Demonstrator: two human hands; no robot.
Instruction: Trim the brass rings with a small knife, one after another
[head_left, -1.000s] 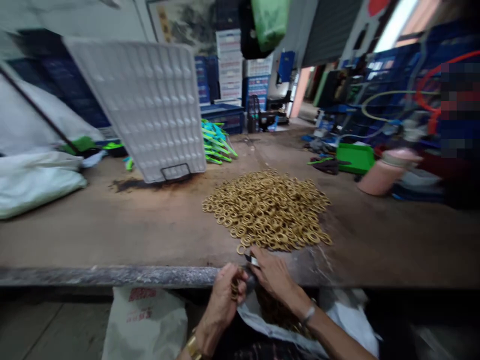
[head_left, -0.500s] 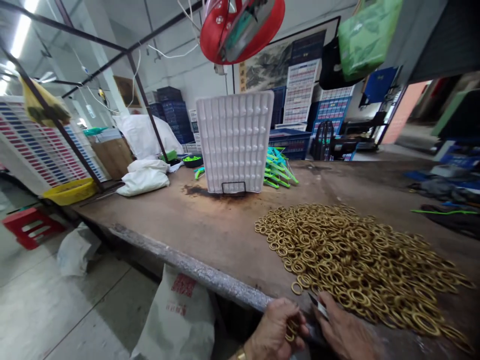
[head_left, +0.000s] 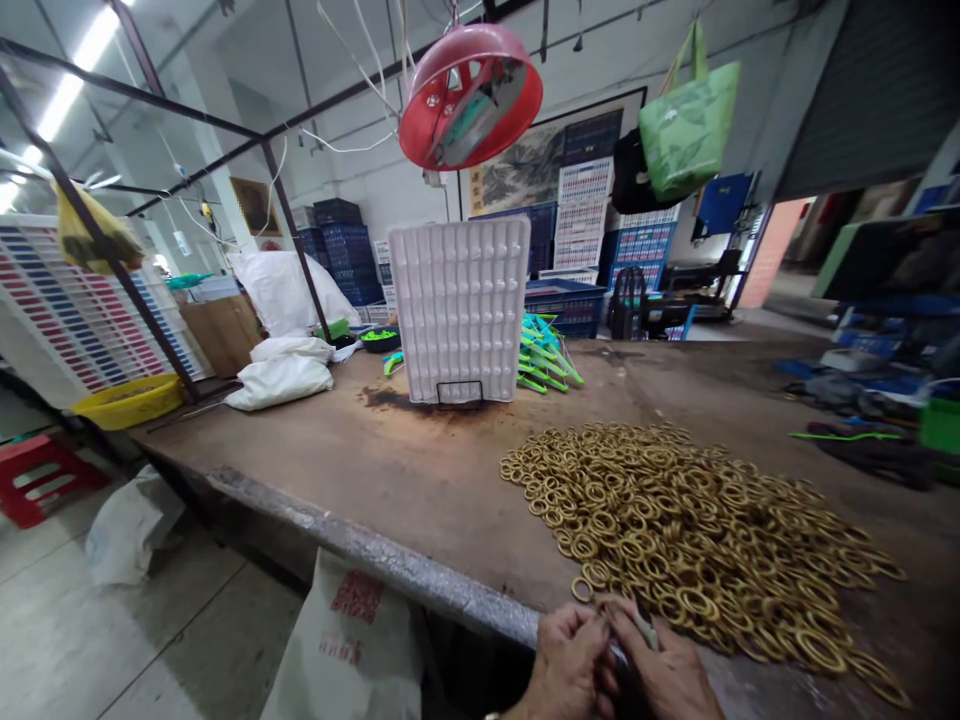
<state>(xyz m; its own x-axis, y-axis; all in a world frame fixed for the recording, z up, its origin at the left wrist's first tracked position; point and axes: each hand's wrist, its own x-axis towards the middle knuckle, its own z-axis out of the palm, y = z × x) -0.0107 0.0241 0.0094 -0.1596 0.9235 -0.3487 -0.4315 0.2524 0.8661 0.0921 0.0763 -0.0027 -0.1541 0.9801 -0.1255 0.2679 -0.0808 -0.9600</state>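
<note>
A large heap of brass-coloured rings [head_left: 697, 530] lies on the brown table [head_left: 420, 480], with one ring [head_left: 581, 588] at its near left tip. My left hand [head_left: 574, 660] is closed at the table's front edge; what its fingers hold is hidden. Touching it at the fingertips, my right hand [head_left: 660, 665] is closed on a small tool with a pale handle [head_left: 643, 632], just in front of the heap. The tool's tip is hidden between the hands.
A white ribbed plastic panel [head_left: 459, 310] stands upright in a black wire holder. Green and turquoise hangers [head_left: 544, 355] lie behind it. A red lamp [head_left: 471, 95] hangs above. White bags [head_left: 281, 372] sit at the left; a sack [head_left: 345, 640] stands below the table edge.
My hands have come together, the right moving left toward the left one. Rings visible in my left hand before are now hidden. The whole view has shifted slightly.
</note>
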